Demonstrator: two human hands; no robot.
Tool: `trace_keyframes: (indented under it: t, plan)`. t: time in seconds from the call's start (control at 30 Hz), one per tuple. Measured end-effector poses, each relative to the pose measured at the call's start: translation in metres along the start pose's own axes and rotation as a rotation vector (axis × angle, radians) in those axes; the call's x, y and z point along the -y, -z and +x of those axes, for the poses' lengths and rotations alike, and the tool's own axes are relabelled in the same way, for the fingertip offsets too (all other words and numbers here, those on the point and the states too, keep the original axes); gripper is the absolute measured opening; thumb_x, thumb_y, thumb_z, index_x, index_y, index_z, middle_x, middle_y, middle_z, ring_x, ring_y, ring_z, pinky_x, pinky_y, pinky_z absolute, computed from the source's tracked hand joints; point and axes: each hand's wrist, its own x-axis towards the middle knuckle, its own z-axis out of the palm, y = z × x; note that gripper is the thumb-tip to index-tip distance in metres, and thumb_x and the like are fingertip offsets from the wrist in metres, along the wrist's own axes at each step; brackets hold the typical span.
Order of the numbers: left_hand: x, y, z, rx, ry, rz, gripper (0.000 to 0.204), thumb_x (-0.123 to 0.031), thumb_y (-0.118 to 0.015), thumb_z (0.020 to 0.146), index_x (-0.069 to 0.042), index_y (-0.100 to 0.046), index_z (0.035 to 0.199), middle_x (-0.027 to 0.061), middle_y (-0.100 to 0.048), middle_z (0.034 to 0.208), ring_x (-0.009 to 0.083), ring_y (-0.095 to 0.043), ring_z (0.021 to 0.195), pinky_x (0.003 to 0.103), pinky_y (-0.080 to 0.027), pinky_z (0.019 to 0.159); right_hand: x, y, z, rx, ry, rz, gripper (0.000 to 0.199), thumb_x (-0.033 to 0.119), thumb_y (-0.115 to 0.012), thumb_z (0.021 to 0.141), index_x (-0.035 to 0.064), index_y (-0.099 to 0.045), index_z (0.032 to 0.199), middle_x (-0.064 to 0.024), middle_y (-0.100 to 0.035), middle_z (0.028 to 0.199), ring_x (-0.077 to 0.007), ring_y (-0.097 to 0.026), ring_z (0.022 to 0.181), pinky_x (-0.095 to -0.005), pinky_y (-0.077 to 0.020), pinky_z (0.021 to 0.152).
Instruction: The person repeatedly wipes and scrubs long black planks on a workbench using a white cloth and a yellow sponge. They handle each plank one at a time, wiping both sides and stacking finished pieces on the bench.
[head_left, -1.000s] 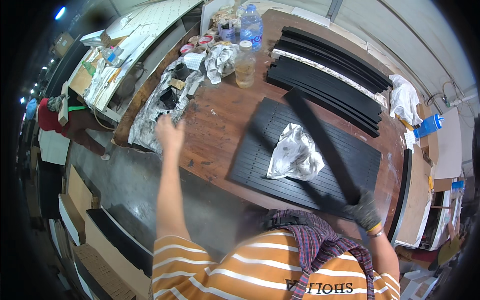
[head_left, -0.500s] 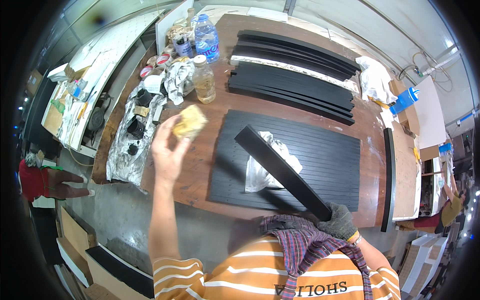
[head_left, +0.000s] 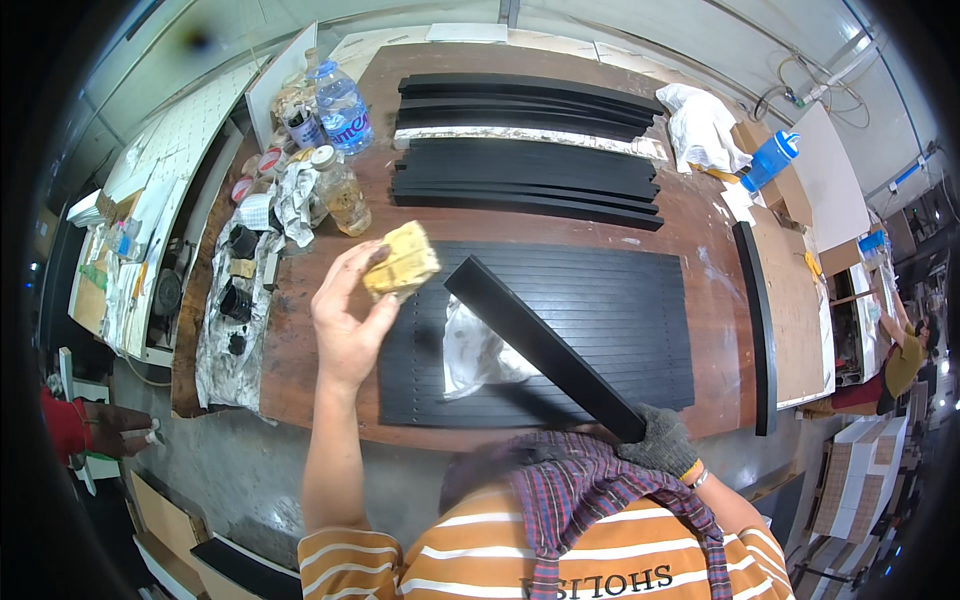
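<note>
My bare left hand pinches a yellow sponge block between thumb and fingers, in the air left of the bar's far end. In a dark grey knitted glove, my right hand grips the near end of a long black bar. The bar slants up and away to the left over a flat panel of black slats. Partly hidden beneath it, a crumpled white cloth lies on the slats.
Stacked black bars lie at the back of the brown table. Bottles, including a jar of cloudy liquid, stand at the back left beside a stained sheet with black cups. A blue bottle is back right. Other people stand at both sides.
The sponge has come closer to the bar's far end and turned in my left hand. The view has shifted, so the table's contents sit further left. My right hand keeps hold of the bar.
</note>
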Motion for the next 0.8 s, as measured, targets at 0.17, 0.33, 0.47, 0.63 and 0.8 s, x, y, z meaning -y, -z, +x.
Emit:
trace_keyframes:
  t: [0.17, 0.33, 0.47, 0.63, 0.8]
  plan:
    - [-0.011, -0.009, 0.005, 0.111, -0.038, 0.138, 0.048, 0.004, -0.069, 0.071, 0.002, -0.068, 0.119, 0.0197, -0.067, 0.122, 0.0335, -0.064, 0.119, 0.038, -0.049, 0.104, 0.000, 0.000, 0.001, -0.033, 0.070, 0.009, 0.039, 0.029, -0.077, 0.075, 0.0041, -0.073, 0.106, -0.0221, -0.072, 0.089, -0.0404, -0.071, 0.084, -0.0446, -0.0555, 0.074]
    - [-0.018, -0.010, 0.003, 0.067, -0.067, 0.104, 0.047, 0.006, -0.069, 0.070, 0.002, -0.069, 0.117, 0.0201, -0.068, 0.123, 0.0342, -0.064, 0.117, 0.041, -0.049, 0.103, -0.001, 0.003, 0.002, 0.008, 0.017, 0.116, 0.039, 0.026, -0.076, 0.076, 0.0040, -0.073, 0.108, -0.0229, -0.073, 0.092, -0.0409, -0.071, 0.085, -0.0440, -0.0556, 0.075]
    - [-0.006, -0.012, -0.004, 0.036, -0.032, 0.164, 0.047, 0.008, -0.068, 0.072, 0.003, -0.068, 0.119, 0.0196, -0.068, 0.123, 0.0328, -0.065, 0.117, 0.038, -0.049, 0.104, -0.003, 0.002, 0.003, 0.016, 0.029, 0.183, 0.039, 0.025, -0.076, 0.076, 0.0039, -0.073, 0.108, -0.0235, -0.072, 0.091, -0.0392, -0.072, 0.084, -0.0427, -0.0557, 0.075]
    - [0.019, -0.008, -0.013, -0.142, 0.221, -0.285, 0.048, 0.012, -0.063, 0.079, 0.009, -0.062, 0.126, 0.0156, -0.067, 0.124, 0.0249, -0.065, 0.117, 0.036, -0.050, 0.104, -0.011, 0.000, 0.007, -0.168, 0.124, 0.211, 0.050, 0.026, -0.077, 0.074, 0.0013, -0.068, 0.116, -0.0226, -0.072, 0.096, -0.0370, -0.071, 0.087, -0.0414, -0.0553, 0.079]
    - [0.030, -0.004, -0.034, -0.229, 0.459, -0.531, 0.048, 0.006, -0.059, 0.084, 0.011, -0.058, 0.131, 0.0161, -0.063, 0.128, 0.0221, -0.063, 0.118, 0.032, -0.049, 0.103, -0.028, 0.015, 0.018, -0.153, 0.210, 0.317, 0.074, 0.036, -0.084, 0.071, -0.0028, -0.060, 0.129, -0.0177, -0.070, 0.107, -0.0340, -0.069, 0.095, -0.0385, -0.0551, 0.086]
